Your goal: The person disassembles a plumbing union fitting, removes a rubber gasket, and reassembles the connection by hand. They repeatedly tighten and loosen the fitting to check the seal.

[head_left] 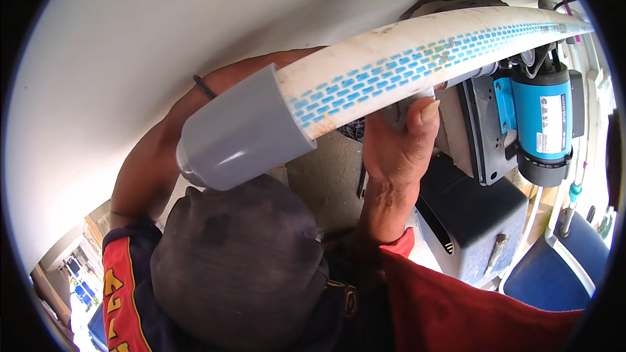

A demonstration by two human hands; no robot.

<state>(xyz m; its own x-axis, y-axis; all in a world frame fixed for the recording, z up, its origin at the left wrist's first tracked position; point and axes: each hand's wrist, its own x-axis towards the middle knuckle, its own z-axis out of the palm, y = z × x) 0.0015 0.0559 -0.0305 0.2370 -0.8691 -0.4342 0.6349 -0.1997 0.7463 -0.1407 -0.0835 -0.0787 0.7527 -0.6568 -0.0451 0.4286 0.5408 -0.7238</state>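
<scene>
A thick white pipe point(385, 45) with blue dashes slants across in front of me. Its near end sits in a grey socket-like cap point(248, 133). My left hand point(270, 62) reaches behind this pipe, past a black wristband; its fingers are hidden. Below the pipe, my right hand point(398, 146) is closed around a grey pipe fitting point(394, 114), thumb up, other fingers mostly out of sight. A blue cylindrical pump motor point(544, 117) with black ends stands to the right of that hand. One grey pipe point(469, 75) runs between the pump side and the fitting.
A pale wall point(150, 32) curves along the left and top. Below the pump is a dark box point(479, 212); a blue chair point(554, 270) with a white frame stands at the right. Dark rounded cloth point(235, 261) fills the lower middle; I cannot tell what it covers.
</scene>
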